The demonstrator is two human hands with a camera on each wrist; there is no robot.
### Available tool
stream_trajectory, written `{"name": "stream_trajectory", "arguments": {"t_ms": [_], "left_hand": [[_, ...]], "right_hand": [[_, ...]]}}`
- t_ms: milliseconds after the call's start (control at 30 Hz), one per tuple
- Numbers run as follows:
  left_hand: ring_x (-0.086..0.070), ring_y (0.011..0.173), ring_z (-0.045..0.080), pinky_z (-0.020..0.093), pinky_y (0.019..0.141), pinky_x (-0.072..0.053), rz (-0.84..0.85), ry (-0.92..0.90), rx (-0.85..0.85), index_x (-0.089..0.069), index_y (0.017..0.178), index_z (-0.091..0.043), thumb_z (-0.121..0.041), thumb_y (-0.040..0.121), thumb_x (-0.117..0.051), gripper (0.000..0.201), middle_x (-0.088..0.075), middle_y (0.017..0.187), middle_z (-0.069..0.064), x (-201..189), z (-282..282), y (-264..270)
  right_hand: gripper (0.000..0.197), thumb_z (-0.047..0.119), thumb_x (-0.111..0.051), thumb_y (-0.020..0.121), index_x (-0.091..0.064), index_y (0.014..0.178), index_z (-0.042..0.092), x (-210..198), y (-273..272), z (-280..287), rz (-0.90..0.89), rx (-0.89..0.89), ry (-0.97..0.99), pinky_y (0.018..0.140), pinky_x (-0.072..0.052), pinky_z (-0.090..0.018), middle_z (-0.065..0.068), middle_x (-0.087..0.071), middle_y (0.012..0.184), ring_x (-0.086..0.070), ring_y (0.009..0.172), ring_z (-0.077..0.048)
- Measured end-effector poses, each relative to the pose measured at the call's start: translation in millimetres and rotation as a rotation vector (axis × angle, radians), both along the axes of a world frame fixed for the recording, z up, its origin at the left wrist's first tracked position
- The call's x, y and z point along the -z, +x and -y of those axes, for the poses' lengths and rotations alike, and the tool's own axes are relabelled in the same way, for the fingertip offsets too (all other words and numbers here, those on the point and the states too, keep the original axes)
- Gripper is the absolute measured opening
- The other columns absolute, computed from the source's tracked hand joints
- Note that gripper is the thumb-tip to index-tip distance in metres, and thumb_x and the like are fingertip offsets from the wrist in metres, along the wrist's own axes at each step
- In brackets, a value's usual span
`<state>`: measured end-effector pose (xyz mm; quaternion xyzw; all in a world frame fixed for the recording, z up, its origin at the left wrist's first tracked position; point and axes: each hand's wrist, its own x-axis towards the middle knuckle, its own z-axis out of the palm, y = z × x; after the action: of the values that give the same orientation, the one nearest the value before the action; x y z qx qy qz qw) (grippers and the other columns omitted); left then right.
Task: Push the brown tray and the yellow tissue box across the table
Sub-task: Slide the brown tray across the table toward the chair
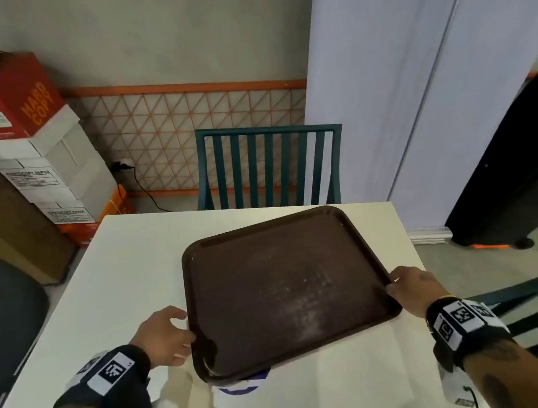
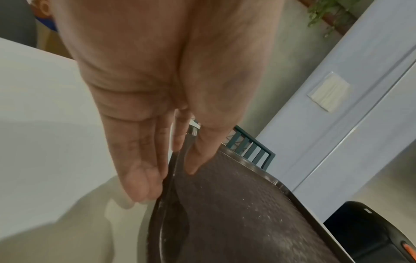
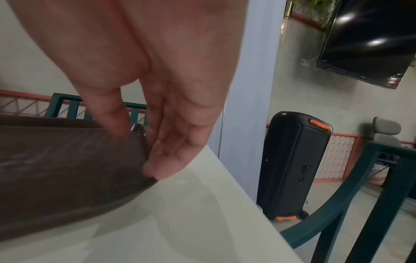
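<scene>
Brown tray is pinched at its sides by left hand and right hand, hiding a blue mark.

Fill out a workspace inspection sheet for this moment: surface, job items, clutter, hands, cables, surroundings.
Surface: white table, with a blue mark peeking out under the tray's near edge.
Job's things: brown tray flat on the table, nothing on it; yellow tissue box not identifiable.
Clutter: nothing seen.
Hands: left hand pinches the tray's left rim; right hand grips its right rim.
Cables: black cord runs from a wall socket.
Surroundings: green chair beyond the table, stacked paper boxes, black speaker.
</scene>
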<state>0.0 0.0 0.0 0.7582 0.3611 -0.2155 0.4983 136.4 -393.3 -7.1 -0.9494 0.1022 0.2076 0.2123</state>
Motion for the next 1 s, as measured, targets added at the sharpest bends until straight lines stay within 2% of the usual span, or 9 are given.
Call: {"name": "stream_trajectory", "arguments": {"t_ms": [67,267,400,533,633,700,767,900,1000], "left_hand": [[-0.058,0.068,0.028,0.031,0.058,-0.054,-0.016,0.032,0.025,-0.052,0.119,-0.010,0.003,0.082,-0.064,0.042,-0.066,0.081,0.019,2,-1,3],[-0.066,0.070,0.024,0.029,0.056,-0.057,-0.050,0.143,0.059,-0.053,0.122,-0.013,-0.001,0.079,-0.066,0.046,-0.070,0.085,0.016,3,-2,14],[-0.067,0.068,0.025,0.033,0.063,-0.060,-0.063,0.165,0.078,-0.048,0.129,-0.009,0.004,0.079,-0.064,0.054,-0.068,0.077,0.013,5,-1,22],[-0.068,0.068,0.025,0.037,0.070,-0.062,-0.069,0.214,0.112,-0.046,0.133,-0.006,0.005,0.079,-0.064,0.057,-0.067,0.073,0.012,5,-3,32],[-0.068,0.069,0.027,0.041,0.076,-0.063,-0.076,0.229,0.131,-0.045,0.134,-0.004,0.004,0.079,-0.063,0.058,-0.066,0.071,0.012,4,-5,41],[-0.066,0.067,0.026,0.042,0.079,-0.062,-0.066,0.239,0.141,-0.044,0.136,-0.004,0.002,0.080,-0.063,0.060,-0.065,0.070,0.012,3,-5,49],[-0.065,0.069,0.025,0.039,0.080,-0.061,-0.050,0.272,0.170,-0.044,0.138,-0.004,-0.004,0.080,-0.066,0.062,-0.066,0.078,0.012,3,-5,58],[-0.069,0.090,0.026,0.038,0.089,-0.058,0.008,0.292,0.209,-0.053,0.132,-0.007,-0.018,0.079,-0.072,0.058,-0.068,0.115,0.014,4,-10,77],[-0.067,0.104,0.031,0.043,0.095,-0.056,0.045,0.301,0.216,-0.057,0.130,-0.006,-0.016,0.078,-0.072,0.055,-0.066,0.122,0.014,7,-13,79]], "right_hand": [[0.035,0.022,-0.054,0.090,-0.059,0.123,0.015,3,1,-2,0.015,0.032,0.009,0.096,-0.043,-0.035,-0.018,-0.055,0.130,-0.052,0.118,-0.033],[0.029,0.010,-0.053,0.090,-0.062,0.117,0.006,9,6,-6,0.098,0.101,-0.024,0.097,-0.047,-0.040,-0.023,-0.057,0.125,-0.056,0.112,-0.038],[0.028,0.002,-0.050,0.090,-0.063,0.114,0.001,15,10,-7,0.108,0.107,-0.069,0.097,-0.046,-0.039,-0.023,-0.060,0.124,-0.055,0.115,-0.038],[0.029,0.000,-0.047,0.089,-0.067,0.109,0.003,19,8,-5,0.086,0.106,-0.078,0.093,-0.048,-0.039,-0.022,-0.063,0.117,-0.056,0.110,-0.038],[0.031,-0.002,-0.046,0.087,-0.069,0.107,0.004,24,8,-4,0.098,0.121,-0.076,0.090,-0.050,-0.040,-0.023,-0.066,0.109,-0.058,0.095,-0.037],[0.030,-0.002,-0.045,0.087,-0.068,0.105,0.003,27,6,-2,0.090,0.137,-0.075,0.087,-0.051,-0.040,-0.020,-0.063,0.099,-0.053,0.084,-0.033],[0.028,-0.002,-0.045,0.087,-0.067,0.104,0.003,30,4,0,0.075,0.139,-0.083,0.084,-0.049,-0.039,-0.014,-0.056,0.090,-0.050,0.082,-0.031],[0.025,0.000,-0.047,0.088,-0.066,0.104,0.003,33,-2,3,0.051,0.148,-0.061,0.077,-0.045,-0.035,-0.009,-0.053,0.080,-0.051,0.081,-0.030],[0.022,0.004,-0.052,0.087,-0.068,0.101,0.008,34,-6,6,0.058,0.164,-0.044,0.080,-0.045,-0.036,-0.013,-0.060,0.090,-0.055,0.090,-0.033]]}}
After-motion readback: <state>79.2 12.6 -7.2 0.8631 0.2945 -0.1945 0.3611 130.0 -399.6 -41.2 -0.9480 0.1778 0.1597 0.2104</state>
